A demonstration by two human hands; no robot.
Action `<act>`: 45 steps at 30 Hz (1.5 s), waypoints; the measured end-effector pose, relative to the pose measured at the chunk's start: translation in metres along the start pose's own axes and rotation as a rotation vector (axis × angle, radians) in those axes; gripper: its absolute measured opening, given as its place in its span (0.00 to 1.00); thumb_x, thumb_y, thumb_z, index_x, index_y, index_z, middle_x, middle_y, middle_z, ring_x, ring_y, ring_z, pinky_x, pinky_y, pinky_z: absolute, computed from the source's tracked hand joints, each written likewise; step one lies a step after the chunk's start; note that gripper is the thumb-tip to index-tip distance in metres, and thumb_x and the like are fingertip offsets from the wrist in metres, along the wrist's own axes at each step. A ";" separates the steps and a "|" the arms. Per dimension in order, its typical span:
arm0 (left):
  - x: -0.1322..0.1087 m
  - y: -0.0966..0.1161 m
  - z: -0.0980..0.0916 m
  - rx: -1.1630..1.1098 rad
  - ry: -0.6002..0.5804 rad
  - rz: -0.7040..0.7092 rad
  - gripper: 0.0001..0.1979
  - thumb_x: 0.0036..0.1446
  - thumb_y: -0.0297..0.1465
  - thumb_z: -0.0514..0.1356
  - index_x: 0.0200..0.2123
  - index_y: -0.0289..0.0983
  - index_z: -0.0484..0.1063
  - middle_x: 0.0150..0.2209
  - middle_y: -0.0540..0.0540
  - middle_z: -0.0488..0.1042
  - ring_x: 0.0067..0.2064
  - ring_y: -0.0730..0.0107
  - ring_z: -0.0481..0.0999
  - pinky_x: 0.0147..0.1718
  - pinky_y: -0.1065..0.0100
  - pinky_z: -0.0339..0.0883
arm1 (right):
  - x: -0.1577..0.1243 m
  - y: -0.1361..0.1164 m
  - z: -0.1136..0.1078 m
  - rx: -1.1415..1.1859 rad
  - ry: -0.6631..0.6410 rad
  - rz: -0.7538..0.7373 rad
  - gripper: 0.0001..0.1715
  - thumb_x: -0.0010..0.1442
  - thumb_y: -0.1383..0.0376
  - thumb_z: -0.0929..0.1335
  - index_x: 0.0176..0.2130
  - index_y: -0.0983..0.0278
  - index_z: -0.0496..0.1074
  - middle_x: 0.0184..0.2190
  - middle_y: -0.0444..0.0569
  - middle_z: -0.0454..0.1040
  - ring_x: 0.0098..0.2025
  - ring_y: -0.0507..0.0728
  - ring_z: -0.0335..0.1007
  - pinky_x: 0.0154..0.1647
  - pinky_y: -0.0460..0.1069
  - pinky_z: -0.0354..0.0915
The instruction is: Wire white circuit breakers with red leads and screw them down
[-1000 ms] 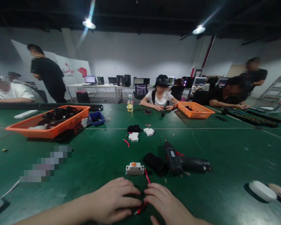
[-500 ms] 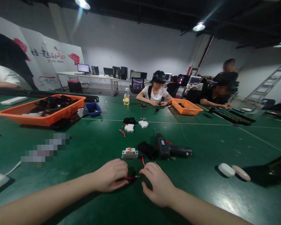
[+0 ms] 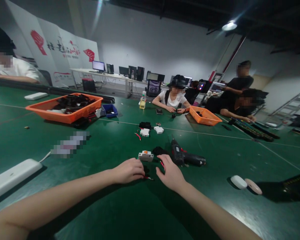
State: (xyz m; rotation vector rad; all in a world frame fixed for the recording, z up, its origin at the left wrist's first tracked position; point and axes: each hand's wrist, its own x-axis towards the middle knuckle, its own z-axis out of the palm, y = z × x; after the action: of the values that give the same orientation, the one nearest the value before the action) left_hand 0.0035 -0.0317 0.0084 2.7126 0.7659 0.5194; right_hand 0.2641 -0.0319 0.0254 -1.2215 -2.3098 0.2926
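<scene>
My left hand (image 3: 130,170) is closed on a short red wire (image 3: 147,178), whose bare metal end sticks out past the fingertips. My right hand (image 3: 172,172) is open, its fingers stretched forward and the thumb apart. Its fingertips reach over the near side of a black object (image 3: 160,151), whose kind I cannot make out. A bit of another red wire (image 3: 162,163) shows beside those fingers; whether they touch it is hard to tell. Just beyond both hands stands a white circuit breaker (image 3: 145,156) with an orange lever.
A black power drill (image 3: 181,155) lies right of my right hand. Farther off are white breakers (image 3: 145,132) and a small red wire (image 3: 138,136). Orange baskets (image 3: 65,116) and a blue bin (image 3: 110,115) stand beyond. A white power strip (image 3: 15,176) lies left. Other people sit around the table.
The view has swung left. My right hand has moved forward, away from the left hand's wire end and up to the black object. My left hand still grips its red wire.
</scene>
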 end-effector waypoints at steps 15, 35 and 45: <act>-0.033 -0.027 -0.009 -1.297 0.372 -0.707 0.14 0.55 0.39 0.68 0.34 0.33 0.73 0.26 0.51 0.69 0.26 0.79 0.65 0.27 0.74 0.57 | 0.026 -0.004 0.049 0.278 -0.022 0.119 0.42 0.61 0.59 0.68 0.69 0.62 0.51 0.62 0.59 0.64 0.59 0.64 0.67 0.58 0.59 0.66; -0.025 -0.044 -0.017 -1.320 0.496 -0.658 0.16 0.50 0.29 0.70 0.41 0.35 0.71 0.35 0.50 0.74 0.35 0.75 0.76 0.30 0.74 0.65 | 0.030 0.000 0.045 0.343 0.018 0.068 0.10 0.65 0.60 0.66 0.36 0.64 0.71 0.32 0.48 0.74 0.32 0.55 0.68 0.31 0.48 0.60; -0.026 -0.051 -0.018 -1.399 0.441 -0.680 0.09 0.50 0.27 0.69 0.34 0.32 0.73 0.38 0.41 0.79 0.43 0.67 0.79 0.38 0.71 0.69 | 0.028 -0.003 0.046 0.249 -0.069 -0.038 0.06 0.65 0.63 0.66 0.38 0.63 0.71 0.33 0.48 0.72 0.33 0.55 0.67 0.33 0.48 0.59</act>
State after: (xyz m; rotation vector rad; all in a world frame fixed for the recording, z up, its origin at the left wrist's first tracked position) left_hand -0.0476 -0.0009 -0.0008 0.9992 0.8578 0.9697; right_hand 0.2246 -0.0089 -0.0028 -1.0570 -2.2698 0.5978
